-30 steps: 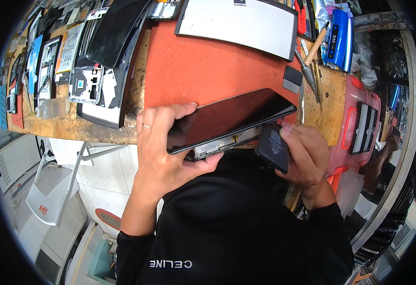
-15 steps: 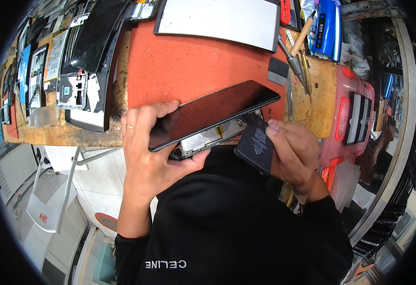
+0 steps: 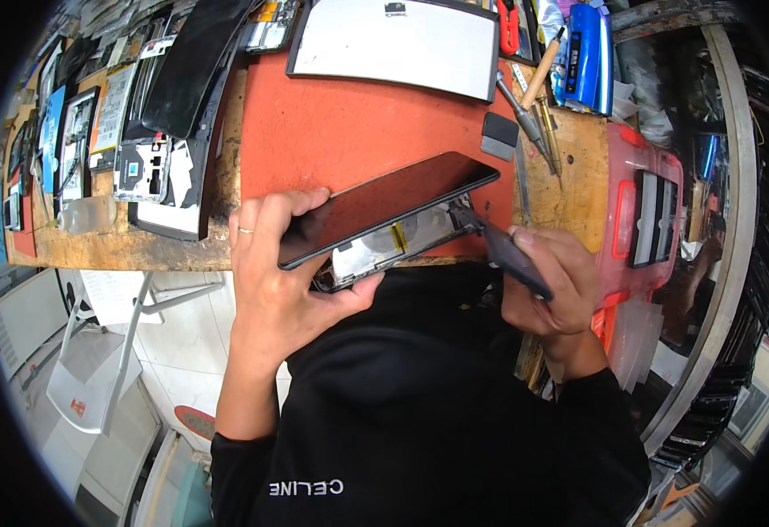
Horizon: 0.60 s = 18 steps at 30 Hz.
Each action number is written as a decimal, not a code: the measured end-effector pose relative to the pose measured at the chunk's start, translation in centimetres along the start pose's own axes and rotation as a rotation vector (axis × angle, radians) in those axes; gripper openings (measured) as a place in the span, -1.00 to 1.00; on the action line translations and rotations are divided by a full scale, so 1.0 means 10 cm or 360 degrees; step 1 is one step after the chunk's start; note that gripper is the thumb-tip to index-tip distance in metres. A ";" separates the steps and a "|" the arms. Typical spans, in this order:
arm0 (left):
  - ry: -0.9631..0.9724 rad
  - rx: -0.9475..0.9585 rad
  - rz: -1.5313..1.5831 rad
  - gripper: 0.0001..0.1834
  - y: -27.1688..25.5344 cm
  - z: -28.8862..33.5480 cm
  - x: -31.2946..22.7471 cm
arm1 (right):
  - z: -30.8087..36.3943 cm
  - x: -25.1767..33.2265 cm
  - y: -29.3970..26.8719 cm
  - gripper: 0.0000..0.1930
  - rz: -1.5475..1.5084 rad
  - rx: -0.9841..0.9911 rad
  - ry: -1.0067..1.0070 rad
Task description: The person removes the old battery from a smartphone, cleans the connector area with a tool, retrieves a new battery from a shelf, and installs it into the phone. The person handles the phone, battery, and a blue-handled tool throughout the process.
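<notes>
My left hand (image 3: 274,263) grips a partly opened tablet (image 3: 384,206) by its left end, thumb on the dark glass screen, a ring on one finger. The screen is lifted away from the metal frame (image 3: 384,250) below, so a gap shows the insides. My right hand (image 3: 547,281) holds a thin dark flat pry card (image 3: 512,255), whose tip sits in the gap at the tablet's right end. Both hands hover over the near edge of an orange work mat (image 3: 332,132).
A wooden bench (image 3: 129,250) carries the mat. A white tablet back panel (image 3: 397,44) lies at the far side. Dismantled phones and screens (image 3: 151,132) crowd the left. Screwdrivers and tools (image 3: 534,105) lie on the right beside a red plastic box (image 3: 648,220). A white chair (image 3: 94,360) stands below left.
The pry card has gone from flat beneath the tablet's right corner to edge-on inside the gap. The screen is lifted further from the frame, and the tablet has shifted slightly left.
</notes>
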<state>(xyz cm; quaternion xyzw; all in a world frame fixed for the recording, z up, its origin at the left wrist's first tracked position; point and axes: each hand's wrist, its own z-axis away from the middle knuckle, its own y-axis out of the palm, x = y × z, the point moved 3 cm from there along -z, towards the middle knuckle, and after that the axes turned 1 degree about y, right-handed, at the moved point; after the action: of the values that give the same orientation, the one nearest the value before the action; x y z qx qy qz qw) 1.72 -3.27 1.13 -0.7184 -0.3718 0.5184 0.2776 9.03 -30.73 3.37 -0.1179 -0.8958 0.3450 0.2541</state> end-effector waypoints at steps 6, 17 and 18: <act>-0.0025 0.0017 -0.0011 -0.43 0.01 0.02 0.02 | 0.06 -0.03 -0.09 -0.53 -0.0009 -0.0029 0.0071; -0.0023 0.0036 -0.0023 -0.45 0.00 0.01 0.01 | 0.04 -0.03 -0.30 -0.72 0.0102 -0.0192 0.0302; -0.0015 0.0028 -0.0016 -0.45 0.00 0.02 0.01 | 0.05 -0.05 -0.31 -0.74 0.0078 -0.0247 0.0357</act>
<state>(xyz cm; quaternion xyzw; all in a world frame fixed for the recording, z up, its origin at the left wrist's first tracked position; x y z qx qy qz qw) 1.59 -3.20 1.03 -0.7116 -0.3722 0.5235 0.2848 9.08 -33.55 4.94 -0.1968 -0.8826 0.2654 0.3344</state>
